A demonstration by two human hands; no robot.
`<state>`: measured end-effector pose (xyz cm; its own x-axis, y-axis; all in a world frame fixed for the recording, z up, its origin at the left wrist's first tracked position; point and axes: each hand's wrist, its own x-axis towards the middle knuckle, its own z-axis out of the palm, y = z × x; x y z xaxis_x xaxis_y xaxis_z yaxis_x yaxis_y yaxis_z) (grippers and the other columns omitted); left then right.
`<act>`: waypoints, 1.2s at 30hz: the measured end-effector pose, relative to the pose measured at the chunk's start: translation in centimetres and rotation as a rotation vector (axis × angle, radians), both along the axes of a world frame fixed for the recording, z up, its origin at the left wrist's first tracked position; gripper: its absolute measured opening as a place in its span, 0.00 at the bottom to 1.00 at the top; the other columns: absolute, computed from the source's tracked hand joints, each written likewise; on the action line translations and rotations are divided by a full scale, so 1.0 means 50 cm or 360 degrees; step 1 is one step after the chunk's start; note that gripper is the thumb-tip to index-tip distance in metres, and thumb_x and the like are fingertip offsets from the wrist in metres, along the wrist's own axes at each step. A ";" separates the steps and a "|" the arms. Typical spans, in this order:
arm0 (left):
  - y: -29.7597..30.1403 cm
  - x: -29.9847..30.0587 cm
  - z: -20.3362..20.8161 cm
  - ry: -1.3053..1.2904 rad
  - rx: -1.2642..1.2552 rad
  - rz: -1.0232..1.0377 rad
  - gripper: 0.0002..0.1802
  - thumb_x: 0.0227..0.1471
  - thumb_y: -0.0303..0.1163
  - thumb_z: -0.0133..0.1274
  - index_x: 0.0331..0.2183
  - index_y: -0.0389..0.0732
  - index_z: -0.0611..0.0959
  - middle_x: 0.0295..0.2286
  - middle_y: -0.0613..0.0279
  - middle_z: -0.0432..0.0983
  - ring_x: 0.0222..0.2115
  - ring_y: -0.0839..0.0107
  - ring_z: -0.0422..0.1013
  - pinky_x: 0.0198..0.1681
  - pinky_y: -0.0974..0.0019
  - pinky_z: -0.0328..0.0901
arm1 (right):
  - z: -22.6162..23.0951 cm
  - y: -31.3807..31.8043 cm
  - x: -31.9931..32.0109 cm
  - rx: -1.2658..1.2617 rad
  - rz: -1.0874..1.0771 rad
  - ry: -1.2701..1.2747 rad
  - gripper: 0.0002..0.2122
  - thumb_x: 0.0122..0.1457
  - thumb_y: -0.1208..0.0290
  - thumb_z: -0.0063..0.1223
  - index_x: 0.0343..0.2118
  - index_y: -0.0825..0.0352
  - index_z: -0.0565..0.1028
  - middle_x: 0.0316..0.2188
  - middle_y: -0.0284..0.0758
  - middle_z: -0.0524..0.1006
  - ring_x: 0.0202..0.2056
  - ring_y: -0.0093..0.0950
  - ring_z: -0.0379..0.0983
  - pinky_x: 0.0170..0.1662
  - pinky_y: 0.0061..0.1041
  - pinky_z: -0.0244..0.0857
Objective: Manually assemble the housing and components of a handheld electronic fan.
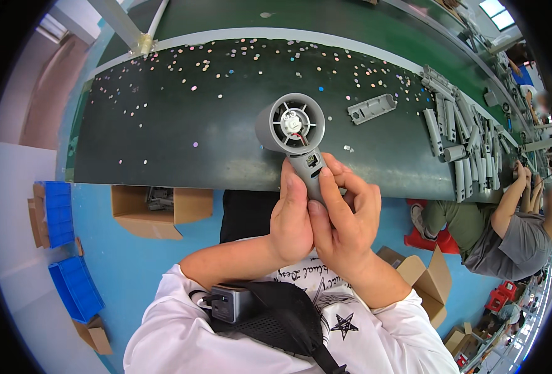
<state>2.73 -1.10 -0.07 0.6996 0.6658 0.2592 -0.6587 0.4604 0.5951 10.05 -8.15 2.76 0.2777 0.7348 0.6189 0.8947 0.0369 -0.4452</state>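
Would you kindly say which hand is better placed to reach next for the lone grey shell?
Probably the right hand: the shell lies nearer it than the left hand; both hold the fan.

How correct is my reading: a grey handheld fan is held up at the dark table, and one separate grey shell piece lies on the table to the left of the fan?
One side is wrong: the grey shell piece lies to the right of the grey handheld fan on the dark table, as the head view shows.
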 end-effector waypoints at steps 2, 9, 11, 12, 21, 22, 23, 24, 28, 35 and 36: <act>0.004 -0.006 0.006 0.0083 0.0146 0.0050 0.32 0.66 0.51 0.23 0.62 0.40 0.53 0.48 0.60 0.62 0.51 0.64 0.61 0.53 0.58 0.60 | 0.001 -0.001 0.001 0.0008 -0.0006 -0.0006 0.23 0.44 0.81 0.58 0.48 0.72 0.76 0.42 0.41 0.73 0.33 0.29 0.62 0.33 0.24 0.58; 0.006 -0.013 0.007 0.0378 0.0154 0.0060 0.27 0.67 0.49 0.28 0.58 0.41 0.54 0.50 0.54 0.62 0.49 0.65 0.64 0.53 0.60 0.61 | 0.018 -0.008 0.014 -0.0116 0.0131 0.0088 0.21 0.48 0.77 0.57 0.48 0.71 0.75 0.43 0.42 0.73 0.36 0.32 0.67 0.34 0.25 0.60; 0.010 -0.012 -0.004 0.0250 0.0021 -0.0022 0.27 0.66 0.48 0.29 0.59 0.41 0.54 0.51 0.53 0.62 0.49 0.65 0.64 0.54 0.60 0.60 | 0.012 -0.014 0.023 -0.0112 0.0189 0.0158 0.22 0.49 0.74 0.58 0.50 0.69 0.74 0.43 0.41 0.72 0.34 0.32 0.67 0.34 0.25 0.61; 0.014 -0.011 -0.008 0.0123 -0.0113 -0.0102 0.28 0.66 0.48 0.30 0.59 0.41 0.54 0.51 0.52 0.61 0.49 0.66 0.64 0.55 0.59 0.60 | 0.000 -0.026 0.027 -0.0126 0.0234 0.0425 0.22 0.53 0.74 0.56 0.52 0.70 0.71 0.44 0.40 0.72 0.35 0.31 0.67 0.37 0.24 0.62; 0.042 -0.030 -0.015 0.0633 0.0269 -0.0224 0.36 0.64 0.44 0.43 0.64 0.43 0.45 0.55 0.51 0.60 0.51 0.63 0.66 0.55 0.59 0.60 | -0.001 -0.085 0.044 -0.0448 0.0401 0.2404 0.21 0.61 0.72 0.52 0.56 0.73 0.64 0.41 0.35 0.75 0.40 0.21 0.70 0.43 0.22 0.65; 0.046 -0.028 -0.013 0.0638 0.0282 -0.0247 0.36 0.64 0.44 0.43 0.64 0.43 0.45 0.55 0.51 0.60 0.51 0.63 0.66 0.55 0.59 0.60 | -0.001 -0.088 0.046 -0.0402 0.0344 0.2238 0.20 0.60 0.72 0.53 0.54 0.73 0.66 0.39 0.35 0.76 0.38 0.21 0.71 0.41 0.22 0.66; 0.049 -0.029 -0.012 0.0576 0.0263 -0.0044 0.43 0.59 0.39 0.51 0.64 0.43 0.43 0.56 0.50 0.57 0.52 0.61 0.65 0.55 0.57 0.61 | 0.000 -0.091 0.046 -0.0360 0.0288 0.2076 0.19 0.60 0.72 0.54 0.52 0.74 0.68 0.37 0.35 0.76 0.36 0.21 0.72 0.38 0.22 0.67; 0.052 -0.029 -0.010 0.0513 0.0243 0.0159 0.50 0.54 0.35 0.59 0.64 0.44 0.41 0.57 0.49 0.55 0.53 0.59 0.64 0.55 0.55 0.63 | 0.004 -0.098 0.049 -0.0341 0.0276 0.2089 0.19 0.60 0.72 0.54 0.52 0.74 0.68 0.37 0.35 0.76 0.36 0.21 0.72 0.38 0.22 0.67; 0.063 -0.035 0.021 0.0563 0.0487 0.0366 0.62 0.42 0.29 0.69 0.63 0.45 0.40 0.59 0.48 0.50 0.53 0.58 0.64 0.54 0.53 0.66 | 0.014 -0.112 0.059 -0.0395 0.0239 0.1077 0.16 0.55 0.74 0.58 0.46 0.74 0.72 0.35 0.41 0.76 0.31 0.30 0.74 0.32 0.25 0.68; 0.056 -0.029 0.008 0.0563 0.0957 0.0467 0.54 0.38 0.29 0.71 0.58 0.44 0.52 0.58 0.42 0.48 0.51 0.58 0.64 0.51 0.55 0.69 | 0.007 -0.119 0.052 -0.0203 0.0155 0.0765 0.15 0.50 0.75 0.61 0.41 0.74 0.73 0.27 0.41 0.75 0.23 0.35 0.71 0.25 0.26 0.65; 0.054 -0.027 0.007 0.0510 0.1018 0.0535 0.52 0.39 0.30 0.71 0.57 0.44 0.53 0.58 0.41 0.49 0.51 0.58 0.64 0.50 0.56 0.70 | 0.006 -0.120 0.049 -0.0202 0.0154 0.0770 0.15 0.50 0.75 0.61 0.41 0.74 0.73 0.27 0.41 0.75 0.23 0.35 0.71 0.25 0.26 0.65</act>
<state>1.40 1.58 0.27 0.5924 0.6448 0.4830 -0.4536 -0.2285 0.8614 12.51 -14.15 3.05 0.4375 0.8323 0.3403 0.5799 0.0280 -0.8142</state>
